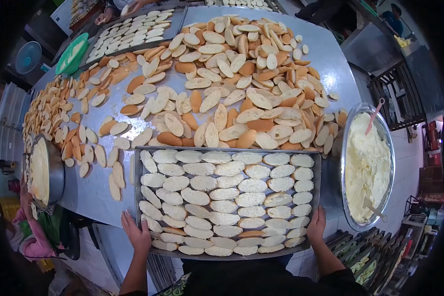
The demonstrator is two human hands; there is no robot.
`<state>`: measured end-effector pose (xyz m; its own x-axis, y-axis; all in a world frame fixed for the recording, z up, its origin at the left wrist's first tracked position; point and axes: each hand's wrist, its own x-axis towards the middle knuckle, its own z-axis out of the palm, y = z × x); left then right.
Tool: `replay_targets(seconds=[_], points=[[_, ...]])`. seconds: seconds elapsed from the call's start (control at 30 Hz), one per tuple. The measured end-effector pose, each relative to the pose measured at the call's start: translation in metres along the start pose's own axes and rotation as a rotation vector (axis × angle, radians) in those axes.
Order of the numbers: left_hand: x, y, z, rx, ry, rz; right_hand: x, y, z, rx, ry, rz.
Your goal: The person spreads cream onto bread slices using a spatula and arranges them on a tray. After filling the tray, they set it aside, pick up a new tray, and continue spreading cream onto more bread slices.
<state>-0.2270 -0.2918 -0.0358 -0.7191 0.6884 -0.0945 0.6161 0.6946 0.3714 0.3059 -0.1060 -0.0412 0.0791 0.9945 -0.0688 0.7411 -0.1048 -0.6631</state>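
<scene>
Both my hands hold a metal tray (316,170) at its near corners, partly over the table's near edge. My left hand (137,233) is on its left side, fingers pointing forward; my right hand (316,226) grips the right side. Rows of oval bread slices (252,185) coated with pale cream lie in the tray. Behind it a large pile of uncoated bread slices (261,101) spreads over the metal table (325,49). Right of the tray stands a big metal bowl of cream (367,165) with a pink-handled spatula (375,117) and another utensil in it.
At the left stands a round pot of cream (40,170), with a pink-sleeved person (32,232) beside it. At the back, a person's hands (106,17) are at another filled tray (133,34), near a green bowl (72,54). Stacked trays (365,256) stand at lower right.
</scene>
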Motion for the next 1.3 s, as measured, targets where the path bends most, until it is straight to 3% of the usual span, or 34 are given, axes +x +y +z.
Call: replay_targets(seconds=[0.3,0.4,0.67,0.8,0.87,0.93,1.13,1.3], points=[[-0.008,-0.007,-0.014,-0.052,-0.064,0.037,-0.016,0.021,-0.008,-0.102,0.036,0.023],[-0.009,0.0,-0.016,-0.084,0.023,0.051,-0.016,-0.006,-0.015,-0.034,0.007,0.094],[-0.009,-0.001,0.001,-0.157,0.124,0.092,-0.001,0.023,0.006,0.009,0.017,0.201],[-0.008,0.016,-0.004,-0.169,0.13,0.027,0.022,0.054,0.013,0.097,0.008,0.117],[0.0,0.016,0.002,-0.238,0.085,-0.036,0.018,0.02,-0.002,0.086,-0.089,0.302],[-0.001,0.019,-0.004,-0.216,0.124,0.005,0.017,0.041,0.007,-0.037,-0.029,0.1],[-0.028,0.015,-0.038,-0.131,0.106,-0.003,-0.017,0.007,-0.03,-0.005,0.021,0.044],[-0.04,-0.008,-0.086,-0.137,0.178,-0.01,-0.029,-0.047,-0.048,0.044,-0.058,-0.008]])
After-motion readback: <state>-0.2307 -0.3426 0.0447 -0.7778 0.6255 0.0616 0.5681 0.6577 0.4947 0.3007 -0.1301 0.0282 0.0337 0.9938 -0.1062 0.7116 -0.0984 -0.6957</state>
